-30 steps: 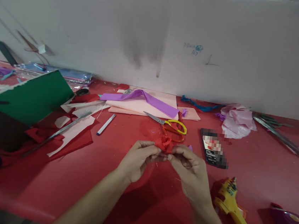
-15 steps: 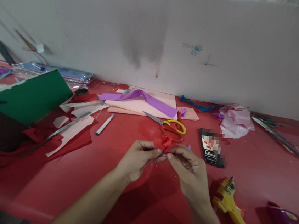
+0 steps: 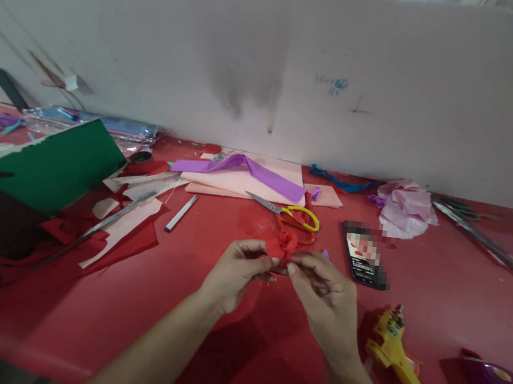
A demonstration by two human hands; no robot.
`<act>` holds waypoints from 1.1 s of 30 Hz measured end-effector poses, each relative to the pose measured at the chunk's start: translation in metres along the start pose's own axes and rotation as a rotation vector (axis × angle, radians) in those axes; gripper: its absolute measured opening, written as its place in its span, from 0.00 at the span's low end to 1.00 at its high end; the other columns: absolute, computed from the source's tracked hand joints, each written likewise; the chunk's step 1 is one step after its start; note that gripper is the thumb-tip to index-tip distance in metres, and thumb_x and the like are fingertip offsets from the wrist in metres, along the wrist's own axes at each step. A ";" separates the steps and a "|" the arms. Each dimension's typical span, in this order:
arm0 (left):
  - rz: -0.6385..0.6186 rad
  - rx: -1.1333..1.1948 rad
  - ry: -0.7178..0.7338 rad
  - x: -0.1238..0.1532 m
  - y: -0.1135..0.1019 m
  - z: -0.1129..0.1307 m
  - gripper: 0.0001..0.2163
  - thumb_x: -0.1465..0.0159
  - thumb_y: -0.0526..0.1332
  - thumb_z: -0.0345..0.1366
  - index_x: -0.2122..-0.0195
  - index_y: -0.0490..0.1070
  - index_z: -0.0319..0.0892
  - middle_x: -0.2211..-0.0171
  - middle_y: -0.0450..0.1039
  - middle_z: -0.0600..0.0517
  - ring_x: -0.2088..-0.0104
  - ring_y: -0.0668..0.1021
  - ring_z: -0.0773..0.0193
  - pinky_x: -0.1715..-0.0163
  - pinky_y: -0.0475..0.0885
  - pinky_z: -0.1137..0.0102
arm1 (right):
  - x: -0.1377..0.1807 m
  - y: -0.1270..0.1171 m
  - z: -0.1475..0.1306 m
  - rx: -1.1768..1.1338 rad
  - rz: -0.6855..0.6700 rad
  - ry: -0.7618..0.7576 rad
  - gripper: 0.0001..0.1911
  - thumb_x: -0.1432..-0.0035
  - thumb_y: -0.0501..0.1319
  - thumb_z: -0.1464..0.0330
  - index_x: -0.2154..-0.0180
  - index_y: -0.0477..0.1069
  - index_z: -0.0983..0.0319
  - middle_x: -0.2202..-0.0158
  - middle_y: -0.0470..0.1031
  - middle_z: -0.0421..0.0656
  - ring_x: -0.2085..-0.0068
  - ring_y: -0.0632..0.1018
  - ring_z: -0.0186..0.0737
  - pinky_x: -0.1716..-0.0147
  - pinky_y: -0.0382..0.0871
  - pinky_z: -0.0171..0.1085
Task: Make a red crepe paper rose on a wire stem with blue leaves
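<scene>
A small red paper flower (image 3: 286,243) is pinched at its base between my two hands, above the red table (image 3: 169,323). My left hand (image 3: 241,273) grips it from the left with thumb and fingers closed. From the right, the thumb and fingertips of my right hand (image 3: 326,288) press on the same base. Its lower end is hidden by my fingertips. Just beyond the flower lie scissors (image 3: 282,210) with yellow and orange handles.
Behind the scissors, a purple paper strip (image 3: 241,165) rests on pale pink sheets (image 3: 220,185). A white pen (image 3: 181,213) and paper scraps (image 3: 141,238) lie leftward. On the right are a phone (image 3: 362,258), a yellow glue gun (image 3: 398,353) and crumpled pink paper (image 3: 405,211).
My fingers have shifted slightly around the flower's base, and the flower has turned a little. Both hands stay in nearly the same place; the things on the table have not moved.
</scene>
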State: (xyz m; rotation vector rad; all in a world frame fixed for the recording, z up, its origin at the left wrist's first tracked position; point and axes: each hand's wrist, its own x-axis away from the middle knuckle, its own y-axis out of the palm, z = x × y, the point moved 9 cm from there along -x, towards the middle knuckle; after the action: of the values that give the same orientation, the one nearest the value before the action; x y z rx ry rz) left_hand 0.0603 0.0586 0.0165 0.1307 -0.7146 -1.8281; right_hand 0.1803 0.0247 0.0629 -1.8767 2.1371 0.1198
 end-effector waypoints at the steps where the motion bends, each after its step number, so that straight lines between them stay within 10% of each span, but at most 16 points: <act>1: 0.001 -0.006 -0.001 0.000 0.000 0.000 0.04 0.49 0.69 0.32 0.72 0.78 0.38 0.75 0.79 0.49 0.73 0.79 0.68 0.74 0.70 0.78 | 0.000 0.000 0.000 -0.011 0.006 0.003 0.05 0.44 0.61 0.71 0.65 0.75 0.56 0.67 0.74 0.39 0.66 0.77 0.35 0.65 0.71 0.34; 33: 0.054 -0.011 0.115 0.002 0.000 0.003 0.03 0.53 0.69 0.28 0.77 0.78 0.40 0.79 0.74 0.54 0.75 0.73 0.71 0.68 0.69 0.74 | 0.002 0.001 -0.005 0.048 0.055 -0.022 0.02 0.46 0.65 0.70 0.69 0.73 0.58 0.70 0.74 0.39 0.66 0.75 0.37 0.64 0.70 0.37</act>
State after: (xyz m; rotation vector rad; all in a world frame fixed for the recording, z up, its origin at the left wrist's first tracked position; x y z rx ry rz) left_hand 0.0588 0.0582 0.0190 0.2054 -0.6214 -1.7578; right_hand 0.1782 0.0220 0.0666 -1.7832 2.1581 0.0994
